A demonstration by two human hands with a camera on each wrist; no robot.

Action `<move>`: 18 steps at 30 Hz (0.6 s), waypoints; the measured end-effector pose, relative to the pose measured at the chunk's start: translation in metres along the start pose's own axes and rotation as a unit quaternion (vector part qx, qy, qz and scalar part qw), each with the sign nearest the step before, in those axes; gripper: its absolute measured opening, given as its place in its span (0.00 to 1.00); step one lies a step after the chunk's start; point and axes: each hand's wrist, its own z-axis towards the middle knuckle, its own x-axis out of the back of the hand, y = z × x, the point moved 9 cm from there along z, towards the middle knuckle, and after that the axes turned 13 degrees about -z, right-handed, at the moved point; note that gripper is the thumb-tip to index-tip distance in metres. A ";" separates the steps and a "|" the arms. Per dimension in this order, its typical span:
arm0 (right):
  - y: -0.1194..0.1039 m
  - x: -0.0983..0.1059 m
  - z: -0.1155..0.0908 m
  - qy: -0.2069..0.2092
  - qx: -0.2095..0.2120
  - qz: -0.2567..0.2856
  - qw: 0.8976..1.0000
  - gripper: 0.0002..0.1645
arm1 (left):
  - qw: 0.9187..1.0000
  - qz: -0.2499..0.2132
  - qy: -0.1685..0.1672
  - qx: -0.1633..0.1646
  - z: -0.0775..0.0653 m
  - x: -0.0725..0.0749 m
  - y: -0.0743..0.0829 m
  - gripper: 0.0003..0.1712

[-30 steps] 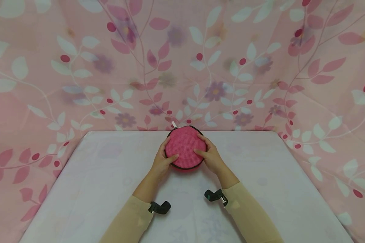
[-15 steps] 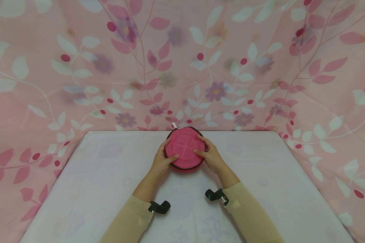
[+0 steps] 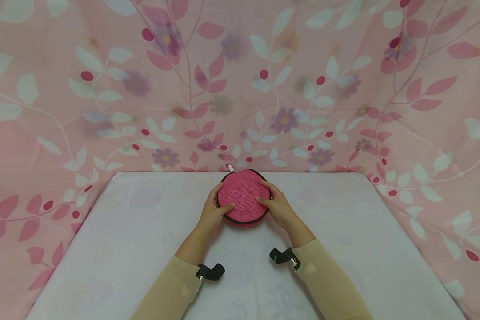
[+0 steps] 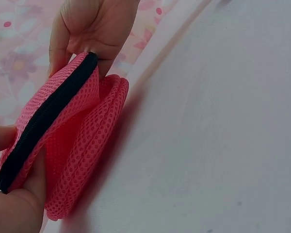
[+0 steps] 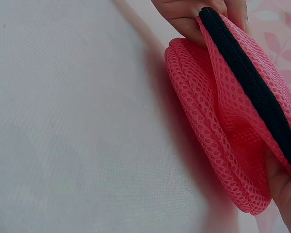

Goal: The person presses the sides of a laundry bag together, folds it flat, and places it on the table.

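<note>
A round pink mesh laundry bag point(image 3: 244, 195) with a black zipper stands above the far part of the table in the head view. My left hand point(image 3: 212, 211) grips its left side, thumb on the front face. On the opposite side my right hand point(image 3: 280, 206) holds it the same way. At the bag's top left sticks up a white zipper pull point(image 3: 230, 168). The left wrist view shows the black zipper band point(image 4: 48, 114) running along the rim, with folded mesh below it. Seen from the right wrist, the lower mesh rim point(image 5: 203, 131) is close to the tabletop.
A white cloth covers the table point(image 3: 152, 240). Behind and at both sides hangs a pink floral curtain point(image 3: 240, 89). Small black wrist cameras point(image 3: 210, 272) are strapped over the beige sleeves point(image 3: 168, 289).
The top of the laundry bag has tipped slightly down, and its white zipper pull sits a little lower. Both hands keep their hold in nearly the same place.
</note>
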 end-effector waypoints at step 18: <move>-0.006 -0.005 -0.008 -0.011 -0.026 -0.065 0.998 0.35 | 0.999 0.016 0.047 0.006 -0.001 0.010 -0.005 0.40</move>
